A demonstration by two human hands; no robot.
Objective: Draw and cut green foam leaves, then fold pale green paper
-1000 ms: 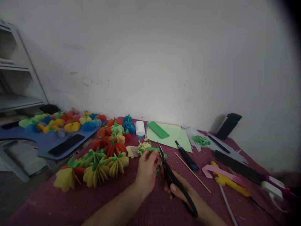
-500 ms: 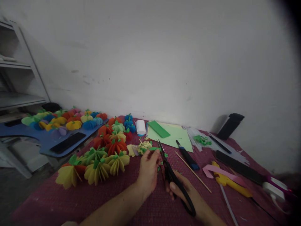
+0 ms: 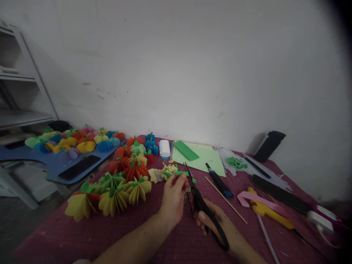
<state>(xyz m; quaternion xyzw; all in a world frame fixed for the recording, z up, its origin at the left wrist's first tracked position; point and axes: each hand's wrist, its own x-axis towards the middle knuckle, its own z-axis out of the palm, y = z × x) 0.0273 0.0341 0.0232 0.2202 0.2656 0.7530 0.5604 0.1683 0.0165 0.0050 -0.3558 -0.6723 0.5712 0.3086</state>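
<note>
My left hand point(image 3: 173, 198) is closed in a pinch on a narrow strip of green paper point(image 3: 181, 173), most of it hidden by the fingers. Just to its right, my right hand point(image 3: 216, 222) grips black-handled scissors point(image 3: 198, 200), their blades pointing away from me and slightly apart beside the left fingertips. Small green scraps point(image 3: 194, 180) lie on the cloth around the blades. Beyond the left hand sits a little heap of pale yellow paper shreds point(image 3: 169, 169). Several folded-paper pumpkins point(image 3: 112, 201) with green tops stand left of my hands.
Behind the hands, a green paper piece point(image 3: 186, 150) rests on pale green sheets point(image 3: 209, 156). A utility knife point(image 3: 218, 181), a wooden stick point(image 3: 227, 201), a pink strip point(image 3: 261, 202) and a yellow glue gun point(image 3: 275, 217) lie rightward. More pumpkins cover a blue table point(image 3: 62, 165) at left.
Hardly anything differs. Both hands keep nearly the same place, with the scissors and the green strip still held.
</note>
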